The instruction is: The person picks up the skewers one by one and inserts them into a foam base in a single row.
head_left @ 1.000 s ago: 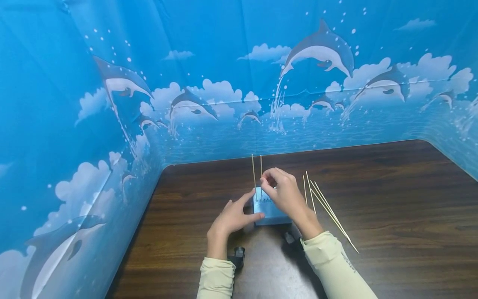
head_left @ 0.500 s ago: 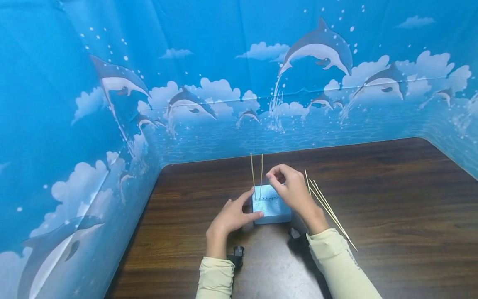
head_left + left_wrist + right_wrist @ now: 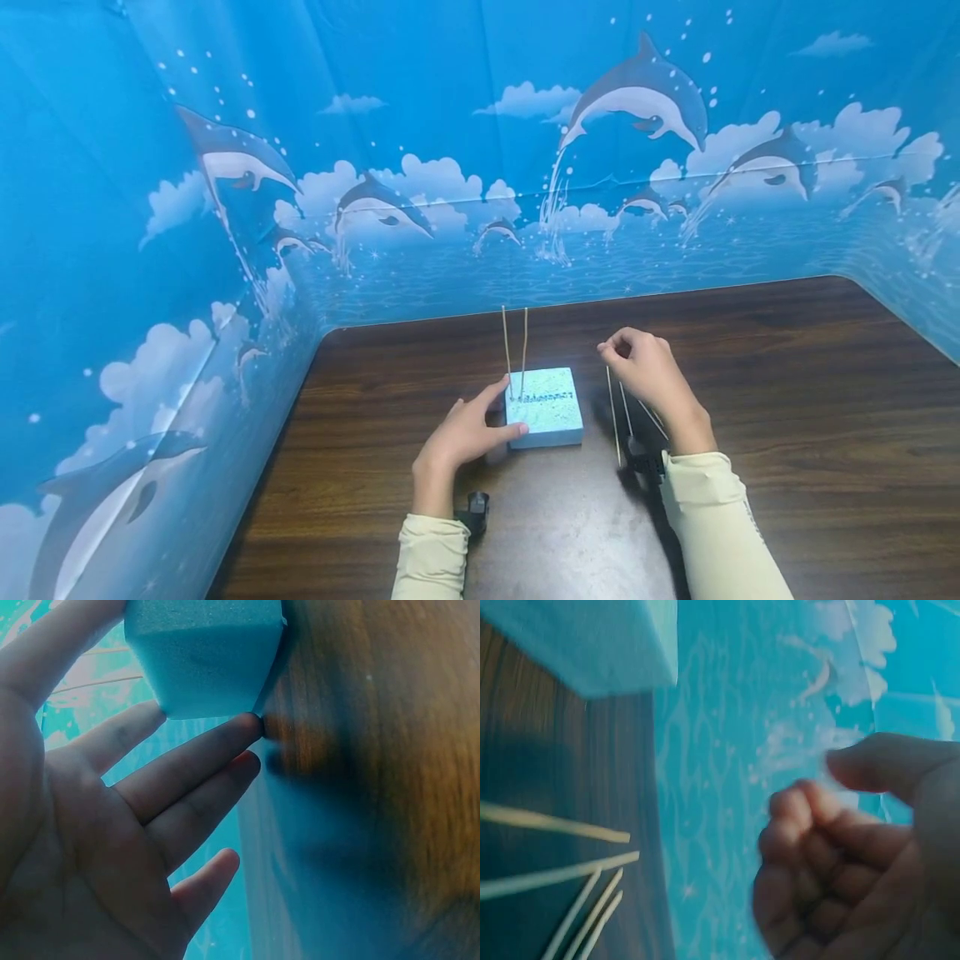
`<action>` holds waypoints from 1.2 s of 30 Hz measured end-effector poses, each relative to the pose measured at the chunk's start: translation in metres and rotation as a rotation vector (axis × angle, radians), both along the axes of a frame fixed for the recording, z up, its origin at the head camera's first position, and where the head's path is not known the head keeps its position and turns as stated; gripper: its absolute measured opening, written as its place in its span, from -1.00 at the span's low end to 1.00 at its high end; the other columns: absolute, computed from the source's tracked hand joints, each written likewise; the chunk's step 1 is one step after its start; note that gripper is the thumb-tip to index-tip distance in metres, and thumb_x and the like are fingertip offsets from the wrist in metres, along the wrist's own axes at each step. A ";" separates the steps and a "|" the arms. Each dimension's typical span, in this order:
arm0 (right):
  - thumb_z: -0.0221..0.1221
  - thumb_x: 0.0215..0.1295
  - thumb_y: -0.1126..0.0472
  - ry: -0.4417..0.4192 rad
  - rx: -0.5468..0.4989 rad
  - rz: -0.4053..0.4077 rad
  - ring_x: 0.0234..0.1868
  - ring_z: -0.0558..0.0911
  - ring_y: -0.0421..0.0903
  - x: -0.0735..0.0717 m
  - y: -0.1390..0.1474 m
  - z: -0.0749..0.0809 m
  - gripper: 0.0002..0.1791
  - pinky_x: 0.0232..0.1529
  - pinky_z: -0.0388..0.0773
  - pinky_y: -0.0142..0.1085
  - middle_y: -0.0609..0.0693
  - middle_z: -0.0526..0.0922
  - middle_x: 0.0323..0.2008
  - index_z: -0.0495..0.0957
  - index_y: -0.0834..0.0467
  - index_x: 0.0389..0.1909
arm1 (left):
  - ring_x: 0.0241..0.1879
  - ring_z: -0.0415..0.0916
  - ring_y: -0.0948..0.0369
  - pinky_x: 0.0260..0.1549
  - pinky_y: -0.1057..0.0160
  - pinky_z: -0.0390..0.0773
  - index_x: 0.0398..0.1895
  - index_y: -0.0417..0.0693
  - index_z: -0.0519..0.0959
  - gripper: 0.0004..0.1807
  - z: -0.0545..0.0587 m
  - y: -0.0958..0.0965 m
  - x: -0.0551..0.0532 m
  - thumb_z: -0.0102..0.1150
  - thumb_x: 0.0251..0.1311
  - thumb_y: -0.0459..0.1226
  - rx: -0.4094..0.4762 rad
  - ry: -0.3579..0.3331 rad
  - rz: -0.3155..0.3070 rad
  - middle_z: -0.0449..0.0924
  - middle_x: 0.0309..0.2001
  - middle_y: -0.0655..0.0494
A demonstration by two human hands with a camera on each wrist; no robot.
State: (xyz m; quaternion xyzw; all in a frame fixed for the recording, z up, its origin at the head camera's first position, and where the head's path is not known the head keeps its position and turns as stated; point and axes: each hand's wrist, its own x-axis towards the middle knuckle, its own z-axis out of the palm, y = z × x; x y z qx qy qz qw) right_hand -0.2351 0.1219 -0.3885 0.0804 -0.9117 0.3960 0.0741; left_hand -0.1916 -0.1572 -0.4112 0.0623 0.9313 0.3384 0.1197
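Observation:
A light blue foam block (image 3: 551,423) lies on the table with a row of small holes or marks across its top. Two thin bamboo sticks (image 3: 506,350) stand upright near its left end. My left hand (image 3: 465,433) holds the block's left side between thumb and forefinger; the left wrist view shows the other fingers spread, one fingertip (image 3: 251,726) by the block's lower corner. To the right of the block, my right hand (image 3: 648,379) hovers above several loose sticks (image 3: 613,417). Its fingers are loosely curled, the thumb is apart from them, and nothing is between them.
A dark wooden table (image 3: 810,417) bears everything. Blue cloth (image 3: 450,100) printed with dolphins hangs along its back and sides. A black wrist camera (image 3: 474,510) sits under the left wrist; another black wrist camera (image 3: 643,458) is under the right.
My right hand has let go of the second upright stick and moved right, from over the block to over the loose sticks. The left hand stays on the block.

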 end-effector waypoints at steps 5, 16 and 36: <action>0.11 0.34 0.19 -0.170 0.117 -0.006 -0.61 0.34 -0.16 -0.001 0.020 -0.008 -0.78 -0.56 0.29 -0.29 -0.05 0.45 -0.59 0.51 0.23 -0.47 | 0.50 -0.12 -0.30 0.30 -0.45 0.06 0.53 0.36 0.16 -0.07 -0.002 0.000 0.000 0.30 0.10 0.25 0.001 -0.010 0.005 0.23 0.49 0.02; 0.21 0.29 0.13 -0.400 0.176 -0.042 -0.54 0.39 -0.11 -0.003 0.028 -0.023 -0.70 -0.51 0.33 -0.24 -0.05 0.42 -0.60 0.46 0.16 -0.59 | 0.51 -0.13 -0.29 0.28 -0.47 0.07 0.53 0.40 0.15 -0.07 -0.003 0.000 -0.001 0.29 0.10 0.26 0.001 -0.025 0.004 0.21 0.50 0.03; 0.23 0.29 0.10 -0.462 0.269 -0.111 -0.40 0.53 0.08 -0.006 0.013 -0.030 -0.65 -0.41 0.48 -0.04 0.16 0.55 -0.41 0.55 0.37 -0.22 | 0.51 -0.13 -0.29 0.31 -0.45 0.03 0.54 0.38 0.14 -0.07 -0.001 0.000 -0.002 0.29 0.11 0.25 0.001 -0.018 -0.002 0.21 0.50 0.02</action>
